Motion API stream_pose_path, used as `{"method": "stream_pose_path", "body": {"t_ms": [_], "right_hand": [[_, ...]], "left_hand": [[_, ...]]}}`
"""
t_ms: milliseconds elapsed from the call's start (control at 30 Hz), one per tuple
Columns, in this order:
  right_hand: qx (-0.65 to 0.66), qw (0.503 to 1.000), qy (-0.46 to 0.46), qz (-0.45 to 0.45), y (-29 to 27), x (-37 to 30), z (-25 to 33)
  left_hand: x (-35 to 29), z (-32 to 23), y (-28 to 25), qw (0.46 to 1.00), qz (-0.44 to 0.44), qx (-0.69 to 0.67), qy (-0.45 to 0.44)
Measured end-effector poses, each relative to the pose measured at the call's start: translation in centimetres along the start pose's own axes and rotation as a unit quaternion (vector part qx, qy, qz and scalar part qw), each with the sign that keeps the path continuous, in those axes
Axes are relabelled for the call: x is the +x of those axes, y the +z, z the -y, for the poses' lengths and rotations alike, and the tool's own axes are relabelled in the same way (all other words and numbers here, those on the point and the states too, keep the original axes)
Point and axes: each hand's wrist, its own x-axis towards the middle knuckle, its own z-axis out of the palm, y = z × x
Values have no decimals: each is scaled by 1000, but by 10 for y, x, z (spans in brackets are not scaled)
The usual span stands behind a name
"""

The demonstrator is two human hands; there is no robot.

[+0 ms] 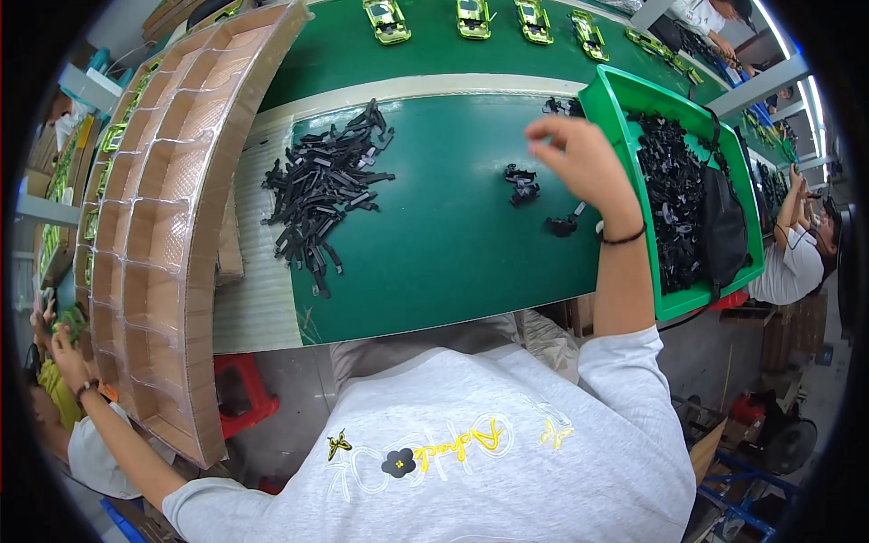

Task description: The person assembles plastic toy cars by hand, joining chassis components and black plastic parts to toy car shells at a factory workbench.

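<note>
At the far left, beyond the cardboard tray, my left hand (67,355) is closed on a lime-green toy car body (74,319), small and partly blurred. My right hand (584,163) hovers over the right part of the green table, fingers bent and apart, with nothing visible between them. Below and left of it lie small black plastic parts (522,185), and another black part (563,223) rests nearer to me. A large heap of long black plastic pieces (330,181) is spread on the table's left part.
The tall divided cardboard tray (172,231) stands along the left. On the right, a green bin (618,118) holds many black parts and a black pouch (724,231). Several lime-green car bodies (472,18) sit on the far green belt. Other people work at both sides.
</note>
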Motion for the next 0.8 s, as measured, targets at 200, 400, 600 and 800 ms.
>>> {"method": "stream_pose_path", "body": {"t_ms": [200, 400, 600, 800], "right_hand": [[-209, 970, -88, 82, 23, -15, -9], [-100, 993, -60, -24, 21, 6, -3], [345, 935, -37, 74, 39, 22, 36], [450, 887, 45, 91, 59, 15, 36]], "left_hand": [[-109, -224, 111, 949, 60, 229, 210], [-307, -359, 350, 723, 394, 84, 562], [-382, -316, 431, 775, 369, 57, 510], [-393, -304, 443, 773, 385, 51, 501]]}}
